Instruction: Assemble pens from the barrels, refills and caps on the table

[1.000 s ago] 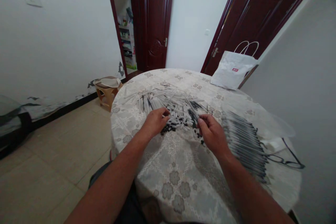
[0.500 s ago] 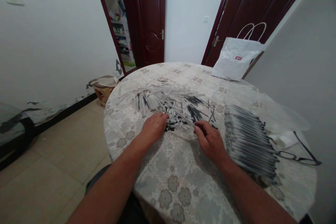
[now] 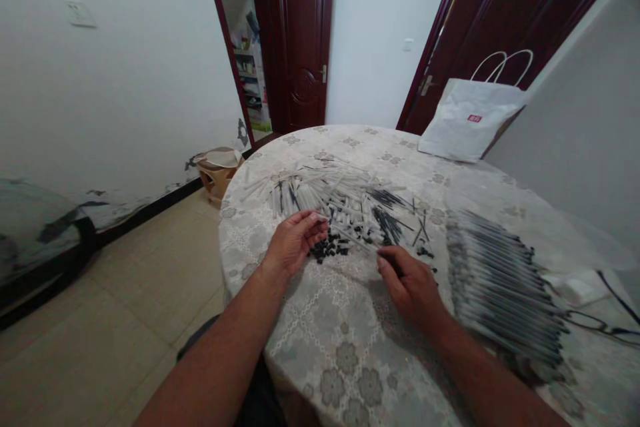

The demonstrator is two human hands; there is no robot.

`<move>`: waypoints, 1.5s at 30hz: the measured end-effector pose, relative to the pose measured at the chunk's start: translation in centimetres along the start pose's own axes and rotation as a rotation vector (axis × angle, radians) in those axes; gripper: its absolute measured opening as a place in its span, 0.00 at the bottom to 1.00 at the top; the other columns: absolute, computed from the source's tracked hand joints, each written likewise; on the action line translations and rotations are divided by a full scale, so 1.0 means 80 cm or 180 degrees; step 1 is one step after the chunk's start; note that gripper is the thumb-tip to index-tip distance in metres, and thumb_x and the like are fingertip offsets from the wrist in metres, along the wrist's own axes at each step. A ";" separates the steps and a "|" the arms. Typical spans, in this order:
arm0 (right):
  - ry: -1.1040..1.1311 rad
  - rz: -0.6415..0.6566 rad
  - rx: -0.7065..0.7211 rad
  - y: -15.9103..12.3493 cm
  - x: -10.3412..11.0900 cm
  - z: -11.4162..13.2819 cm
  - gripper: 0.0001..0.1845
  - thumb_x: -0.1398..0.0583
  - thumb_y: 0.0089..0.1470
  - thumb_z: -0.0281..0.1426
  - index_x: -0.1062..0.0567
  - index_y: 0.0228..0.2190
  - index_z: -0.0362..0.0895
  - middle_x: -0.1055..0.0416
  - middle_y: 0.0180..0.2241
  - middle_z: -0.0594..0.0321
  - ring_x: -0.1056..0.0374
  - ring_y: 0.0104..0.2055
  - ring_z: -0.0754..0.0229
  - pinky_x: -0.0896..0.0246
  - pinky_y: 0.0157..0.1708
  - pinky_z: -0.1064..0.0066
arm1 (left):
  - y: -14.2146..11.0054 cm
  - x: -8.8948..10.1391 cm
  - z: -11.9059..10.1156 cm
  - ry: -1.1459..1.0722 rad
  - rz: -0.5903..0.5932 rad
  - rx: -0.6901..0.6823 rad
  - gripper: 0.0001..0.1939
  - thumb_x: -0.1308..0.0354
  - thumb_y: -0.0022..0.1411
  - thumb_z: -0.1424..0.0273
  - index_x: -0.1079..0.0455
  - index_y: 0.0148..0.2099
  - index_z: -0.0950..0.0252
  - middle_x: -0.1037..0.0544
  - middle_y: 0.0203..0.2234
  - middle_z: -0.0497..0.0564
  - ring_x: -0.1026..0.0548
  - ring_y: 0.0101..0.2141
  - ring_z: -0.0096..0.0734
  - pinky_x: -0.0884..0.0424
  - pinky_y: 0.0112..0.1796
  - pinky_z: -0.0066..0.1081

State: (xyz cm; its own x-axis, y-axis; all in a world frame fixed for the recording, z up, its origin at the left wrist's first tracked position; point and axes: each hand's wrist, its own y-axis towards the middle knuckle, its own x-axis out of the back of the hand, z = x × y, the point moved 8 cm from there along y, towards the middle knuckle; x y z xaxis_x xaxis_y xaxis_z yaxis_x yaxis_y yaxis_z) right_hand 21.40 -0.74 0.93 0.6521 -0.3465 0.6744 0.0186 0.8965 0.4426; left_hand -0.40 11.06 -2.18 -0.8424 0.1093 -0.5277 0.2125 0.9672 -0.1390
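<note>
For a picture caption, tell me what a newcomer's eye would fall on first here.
First, probably, the loose heap of pale tubes and dark sticks across the middle of the round table, where the right grip holds a slim pale rod. Then the dense row of dark-ended rods to the right, and the white handled bag at the table's far right.

Near me, open tablecloth (image 3: 345, 353) leaves room to pass between my left hand (image 3: 295, 243) and right hand (image 3: 407, 280), though the thin tube (image 3: 364, 245) I pinch juts leftward. Farther off, black caps (image 3: 330, 248) and loose pale tubes (image 3: 325, 180) crowd me; right, stacked rods (image 3: 505, 287) block.
</note>
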 end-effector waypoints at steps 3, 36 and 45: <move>-0.0033 -0.0009 0.0021 0.001 -0.001 0.001 0.13 0.45 0.65 0.37 0.24 0.43 0.44 0.21 0.35 0.58 0.24 0.36 0.57 0.34 0.37 0.70 | -0.001 -0.001 0.004 -0.0066 0.0016 0.0051 0.13 0.30 0.56 0.71 0.24 0.43 0.69 0.18 0.36 0.56 0.18 0.35 0.34 0.20 0.37 0.33; 0.2735 0.0714 -0.2164 -0.008 -0.048 -0.032 0.15 0.39 0.57 0.45 0.30 0.34 0.46 0.36 0.21 0.74 0.48 0.15 0.69 0.59 0.15 0.76 | -0.011 -0.026 0.017 0.0535 0.0265 0.0130 0.13 0.31 0.59 0.66 0.23 0.44 0.69 0.17 0.34 0.56 0.18 0.34 0.32 0.19 0.39 0.30; 0.0553 0.0658 -0.0059 0.016 -0.006 0.034 0.05 0.40 0.62 0.30 0.23 0.38 0.45 0.25 0.34 0.64 0.31 0.36 0.63 0.40 0.38 0.72 | -0.025 -0.047 0.014 0.1651 0.0991 0.0016 0.21 0.30 0.57 0.57 0.23 0.47 0.65 0.16 0.41 0.57 0.17 0.39 0.42 0.19 0.44 0.40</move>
State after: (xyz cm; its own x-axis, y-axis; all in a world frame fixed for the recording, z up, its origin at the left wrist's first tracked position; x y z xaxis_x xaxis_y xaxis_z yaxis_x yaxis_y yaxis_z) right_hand 19.06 -0.18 2.81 0.7638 -0.1045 0.6369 -0.1154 0.9488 0.2941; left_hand 2.91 8.47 -0.82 -0.8716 0.4857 -0.0668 0.4890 0.8709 -0.0483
